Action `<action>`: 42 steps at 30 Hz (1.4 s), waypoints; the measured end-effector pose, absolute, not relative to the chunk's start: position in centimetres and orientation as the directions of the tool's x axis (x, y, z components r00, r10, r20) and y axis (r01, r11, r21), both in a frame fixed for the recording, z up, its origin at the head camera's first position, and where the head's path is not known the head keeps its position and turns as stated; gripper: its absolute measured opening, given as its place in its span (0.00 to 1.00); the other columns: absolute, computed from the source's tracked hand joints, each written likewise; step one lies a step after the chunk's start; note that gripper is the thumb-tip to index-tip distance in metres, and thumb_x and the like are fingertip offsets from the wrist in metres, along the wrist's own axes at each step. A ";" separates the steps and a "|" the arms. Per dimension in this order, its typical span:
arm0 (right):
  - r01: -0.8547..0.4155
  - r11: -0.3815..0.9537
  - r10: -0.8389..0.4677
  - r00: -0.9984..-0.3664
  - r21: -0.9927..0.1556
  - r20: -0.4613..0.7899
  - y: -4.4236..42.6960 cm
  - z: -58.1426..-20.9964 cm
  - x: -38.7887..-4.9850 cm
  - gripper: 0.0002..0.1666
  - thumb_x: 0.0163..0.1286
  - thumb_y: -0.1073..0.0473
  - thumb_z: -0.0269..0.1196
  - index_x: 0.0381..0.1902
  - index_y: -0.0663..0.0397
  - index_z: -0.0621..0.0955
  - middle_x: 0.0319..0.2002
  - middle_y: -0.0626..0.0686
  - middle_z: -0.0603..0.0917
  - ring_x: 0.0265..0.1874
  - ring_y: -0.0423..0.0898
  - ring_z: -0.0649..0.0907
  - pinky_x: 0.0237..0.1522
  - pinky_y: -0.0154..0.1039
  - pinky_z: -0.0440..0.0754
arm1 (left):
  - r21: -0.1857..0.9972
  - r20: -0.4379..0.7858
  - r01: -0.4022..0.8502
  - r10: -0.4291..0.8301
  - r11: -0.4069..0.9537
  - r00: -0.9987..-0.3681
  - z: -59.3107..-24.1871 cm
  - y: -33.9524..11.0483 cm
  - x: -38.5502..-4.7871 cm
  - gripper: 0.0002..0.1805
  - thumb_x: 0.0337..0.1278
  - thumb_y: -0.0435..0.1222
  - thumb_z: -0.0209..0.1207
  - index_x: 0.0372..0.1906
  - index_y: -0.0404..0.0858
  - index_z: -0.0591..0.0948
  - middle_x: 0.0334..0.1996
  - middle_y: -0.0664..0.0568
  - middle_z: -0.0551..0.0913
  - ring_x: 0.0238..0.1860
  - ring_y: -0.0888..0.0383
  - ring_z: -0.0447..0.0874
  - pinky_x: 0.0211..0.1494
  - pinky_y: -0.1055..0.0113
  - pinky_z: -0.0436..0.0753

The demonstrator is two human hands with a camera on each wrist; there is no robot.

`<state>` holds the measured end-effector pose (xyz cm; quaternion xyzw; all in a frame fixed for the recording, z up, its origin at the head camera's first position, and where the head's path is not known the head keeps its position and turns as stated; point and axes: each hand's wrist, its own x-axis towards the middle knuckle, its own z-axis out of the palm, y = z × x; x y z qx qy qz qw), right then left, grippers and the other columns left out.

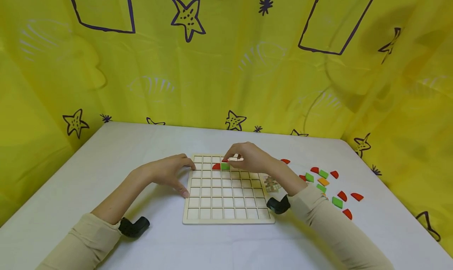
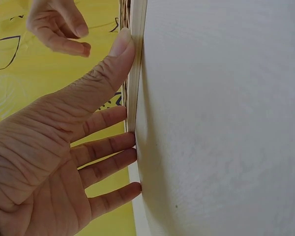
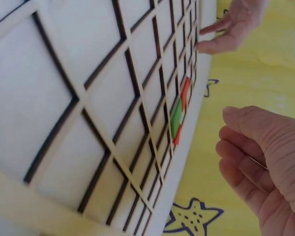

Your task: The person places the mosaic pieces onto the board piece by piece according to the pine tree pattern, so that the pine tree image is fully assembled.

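Note:
A pale wooden grid board [image 1: 229, 213] lies on the white table. My left hand [image 1: 165, 171] rests against its left side. In the left wrist view, the thumb and spread fingertips of that hand touch the board's edge [image 2: 134, 83]. Over the upper part of the grid is my right hand [image 1: 250, 158], fingers loosely bent, with no piece visible between them in the right wrist view. Close to its fingertips, a green piece [image 1: 225, 166] sits in a square beside a red rounded piece [image 1: 216, 166]. Another bit of red [image 3: 177, 136] shows by the green one.
Several red rounded pieces [image 1: 357, 196], green pieces [image 1: 337, 202] and an orange piece [image 1: 323, 181] lie scattered on the table right of the board. A small patterned card [image 1: 271, 184] is partly under the right forearm. Yellow curtains [image 1: 212, 65] surround the table's back and sides.

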<state>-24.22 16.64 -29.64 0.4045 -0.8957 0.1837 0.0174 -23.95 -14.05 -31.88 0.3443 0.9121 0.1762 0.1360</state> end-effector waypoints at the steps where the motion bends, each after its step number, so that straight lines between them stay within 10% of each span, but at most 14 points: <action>1: -0.728 0.609 -0.712 -0.677 -0.316 0.185 17.0 -29.4 -24.0 0.10 0.71 0.64 0.67 0.48 0.59 0.88 0.47 0.53 0.88 0.46 0.51 0.86 0.49 0.46 0.86 | 0.417 -0.127 0.579 0.676 0.700 -0.726 -31.9 -14.0 -23.9 0.43 0.39 0.53 0.81 0.61 0.40 0.78 0.62 0.45 0.75 0.64 0.46 0.73 0.70 0.46 0.72; 42: -0.528 0.766 -0.465 -0.849 -0.366 0.252 30.5 -29.5 -21.8 0.12 0.69 0.66 0.69 0.50 0.63 0.86 0.47 0.59 0.89 0.45 0.54 0.86 0.46 0.51 0.85 | 0.413 -0.124 0.587 0.681 0.696 -0.721 -31.8 -14.0 -23.9 0.43 0.40 0.54 0.80 0.62 0.40 0.77 0.63 0.44 0.75 0.65 0.45 0.73 0.70 0.45 0.71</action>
